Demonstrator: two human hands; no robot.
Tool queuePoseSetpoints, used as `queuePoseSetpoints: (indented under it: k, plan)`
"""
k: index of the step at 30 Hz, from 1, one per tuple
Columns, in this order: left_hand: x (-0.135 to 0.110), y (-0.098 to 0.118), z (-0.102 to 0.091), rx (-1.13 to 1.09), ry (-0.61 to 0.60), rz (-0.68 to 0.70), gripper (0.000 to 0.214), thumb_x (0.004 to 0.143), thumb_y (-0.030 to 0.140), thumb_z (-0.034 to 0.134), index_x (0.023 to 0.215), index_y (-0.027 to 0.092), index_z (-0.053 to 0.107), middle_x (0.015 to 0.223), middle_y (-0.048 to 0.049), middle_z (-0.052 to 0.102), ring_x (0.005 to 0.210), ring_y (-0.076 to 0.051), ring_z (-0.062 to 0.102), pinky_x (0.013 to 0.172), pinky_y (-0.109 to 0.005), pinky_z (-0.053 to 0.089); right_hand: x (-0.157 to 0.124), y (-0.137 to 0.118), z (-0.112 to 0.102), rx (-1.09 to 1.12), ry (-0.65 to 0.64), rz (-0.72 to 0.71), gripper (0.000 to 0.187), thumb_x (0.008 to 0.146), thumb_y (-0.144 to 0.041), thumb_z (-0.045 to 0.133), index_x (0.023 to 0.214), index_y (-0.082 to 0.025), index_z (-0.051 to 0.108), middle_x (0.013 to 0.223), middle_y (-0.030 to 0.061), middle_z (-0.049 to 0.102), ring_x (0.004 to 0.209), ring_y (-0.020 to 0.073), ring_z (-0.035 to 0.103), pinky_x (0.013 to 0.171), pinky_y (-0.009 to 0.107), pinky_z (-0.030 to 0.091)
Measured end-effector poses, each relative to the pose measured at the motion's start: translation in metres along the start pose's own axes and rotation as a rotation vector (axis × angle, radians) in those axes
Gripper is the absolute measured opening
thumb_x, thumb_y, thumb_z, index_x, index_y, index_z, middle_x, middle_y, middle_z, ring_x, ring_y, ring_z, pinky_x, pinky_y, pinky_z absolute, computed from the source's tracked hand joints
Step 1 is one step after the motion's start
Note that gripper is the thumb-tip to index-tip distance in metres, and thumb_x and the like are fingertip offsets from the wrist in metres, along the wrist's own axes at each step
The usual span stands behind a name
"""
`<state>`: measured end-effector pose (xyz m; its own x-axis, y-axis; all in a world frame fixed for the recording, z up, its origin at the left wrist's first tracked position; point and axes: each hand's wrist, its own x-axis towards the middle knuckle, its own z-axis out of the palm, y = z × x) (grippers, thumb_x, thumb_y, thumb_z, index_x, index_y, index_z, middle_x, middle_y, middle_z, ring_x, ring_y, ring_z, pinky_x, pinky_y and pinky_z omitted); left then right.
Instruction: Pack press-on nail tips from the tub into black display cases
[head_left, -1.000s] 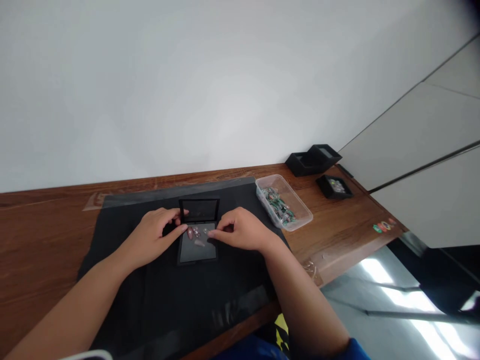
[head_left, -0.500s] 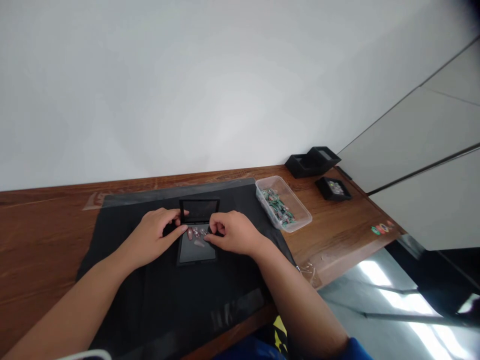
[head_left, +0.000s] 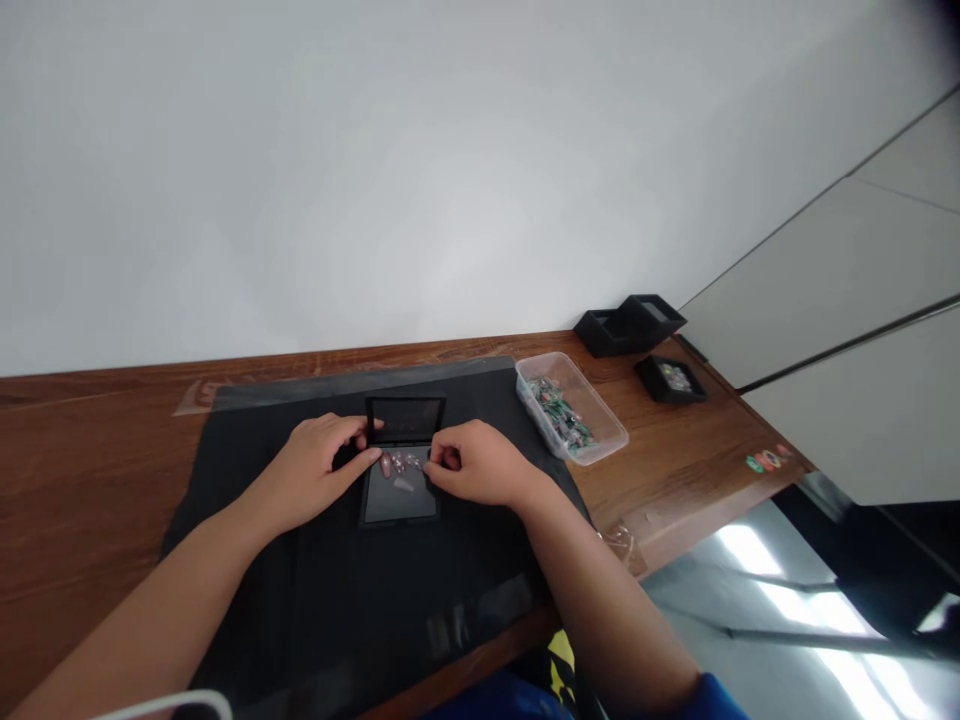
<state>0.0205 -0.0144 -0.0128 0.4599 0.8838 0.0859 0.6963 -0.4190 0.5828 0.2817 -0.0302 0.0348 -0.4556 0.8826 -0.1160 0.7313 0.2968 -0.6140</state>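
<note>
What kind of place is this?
Probably an indoor workstation for small handwork: a wood-grain tabletop against a plain wall, a black mat under an open black case, and a clear tub of small pieces.

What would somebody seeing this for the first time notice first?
Probably the open black case on the dark mat, with small shiny pieces in it and the left hand and right hand at its two sides. Next, likely the clear plastic tub of greenish pieces at the mat's right edge, then black boxes farther right by the wall.
</note>
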Motion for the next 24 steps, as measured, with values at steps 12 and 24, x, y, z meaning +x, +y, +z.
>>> queuePoseSetpoints:
  k: [12, 24]
  plan:
    - [-0.0003, -0.0018, 0.0012, -0.005, -0.005, -0.002, 0.039, 0.098, 0.053, 0.052, 0.115, 0.022, 0.068, 0.096, -0.0061, 0.071, 0.092, -0.026, 0.065, 0.092, -0.045, 0.047, 0.0009, 0.0062, -0.0006, -0.063, 0.043, -0.122, 0.013, 0.089, -0.030, 0.072, 0.086, -0.022, 0.082, 0.068, -0.0013, 0.067, 0.063, 0.0103, 0.055, 0.062, 0.024, 0.031]
    - [0.0003, -0.0004, 0.0004, -0.017, -0.003, -0.003, 0.041, 0.097, 0.056, 0.052, 0.113, 0.022, 0.069, 0.097, -0.0074, 0.072, 0.091, -0.027, 0.065, 0.089, -0.043, 0.048, 0.0015, 0.0029, 0.0069, -0.068, -0.045, -0.159, 0.012, 0.087, -0.030, 0.072, 0.085, -0.023, 0.082, 0.066, -0.0023, 0.067, 0.061, 0.0099, 0.055, 0.061, 0.023, 0.032]
